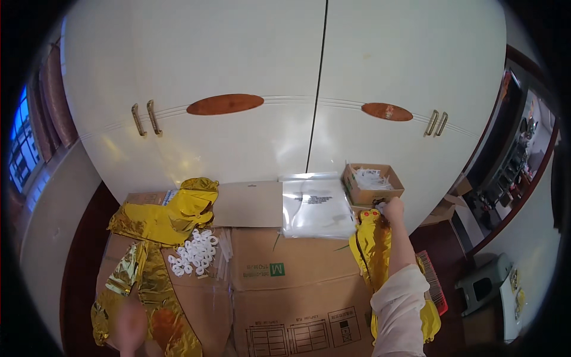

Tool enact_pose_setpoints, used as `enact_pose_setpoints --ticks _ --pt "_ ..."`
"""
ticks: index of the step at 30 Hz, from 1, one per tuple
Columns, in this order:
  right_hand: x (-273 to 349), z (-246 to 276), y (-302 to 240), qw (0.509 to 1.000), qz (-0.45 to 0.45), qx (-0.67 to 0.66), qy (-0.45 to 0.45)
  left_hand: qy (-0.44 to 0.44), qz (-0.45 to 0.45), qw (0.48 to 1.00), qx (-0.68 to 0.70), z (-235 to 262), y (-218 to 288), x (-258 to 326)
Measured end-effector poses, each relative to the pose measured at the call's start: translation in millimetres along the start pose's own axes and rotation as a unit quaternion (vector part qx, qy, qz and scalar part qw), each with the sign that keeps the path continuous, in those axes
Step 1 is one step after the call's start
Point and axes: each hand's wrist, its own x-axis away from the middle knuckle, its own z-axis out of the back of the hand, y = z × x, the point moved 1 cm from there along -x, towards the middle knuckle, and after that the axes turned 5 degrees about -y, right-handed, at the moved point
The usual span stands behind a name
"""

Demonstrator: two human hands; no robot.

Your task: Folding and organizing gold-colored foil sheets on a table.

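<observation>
My right hand (392, 210) reaches to the far right of the cardboard sheet, at the top end of a stack of flat gold foil balloons (372, 244). Its fingers are curled, and whatever lies between them is hidden or too small to name. Just beyond it stands a small cardboard box (376, 195) holding thin white strips (372, 178). My left hand (129, 326), smeared by motion, is over crumpled gold foil (169, 309) at the near left; its fingers do not show clearly. More gold foil balloons (160, 220) are heaped farther back on the left.
White ring-shaped coils (193, 253) lie in a pile beside narrow translucent strips (225, 253). Clear plastic bags (316, 208) and a grey-brown card (248, 205) lie at the back, before a white cabinet (238, 53). A red basket (433, 282) and a grey stool (485, 282) stand right.
</observation>
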Motion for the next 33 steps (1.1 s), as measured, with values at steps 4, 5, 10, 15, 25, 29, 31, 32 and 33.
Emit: enact_pose_setpoints --ticks 4,5,10,15,25,29,31,32,33 --pt "8.9 -6.3 -12.5 0.997 0.043 0.017 0.065 0.024 0.009 1.000 -0.003 8.5 -0.9 14.8" --pt "8.9 -4.2 -9.5 0.996 0.054 0.028 0.070 0.021 0.004 1.000 -0.005 10.7 -0.9 17.7" --pt "23.5 -2.3 -4.9 0.993 0.072 0.022 0.091 0.035 -0.031 0.999 -0.023 24.9 -5.3 33.4" --pt "47.3 30.3 -13.2 0.993 0.081 0.084 0.030 -0.070 -0.053 0.995 -0.045 39.5 -20.4 44.6" --pt "428.6 46.8 -297.3 0.672 0.676 -0.144 -0.265 -0.187 -0.113 0.975 -0.034 12.6 -29.8 73.8" --pt "501.6 9.1 -341.2 0.598 0.740 -0.084 -0.295 -0.210 -0.116 0.971 -0.018 0.9 -33.0 75.3" --pt "509.6 -8.8 -344.8 0.594 0.740 -0.055 -0.311 -0.216 -0.120 0.969 -0.016 -1.8 -38.4 81.1" --pt "509.6 -13.9 -343.9 0.598 0.732 -0.060 -0.320 -0.214 -0.131 0.968 -0.016 -5.2 -43.6 84.9" --pt "510.1 -14.6 -342.7 0.603 0.723 -0.061 -0.332 -0.213 -0.141 0.967 -0.011 -7.1 -42.6 87.8"
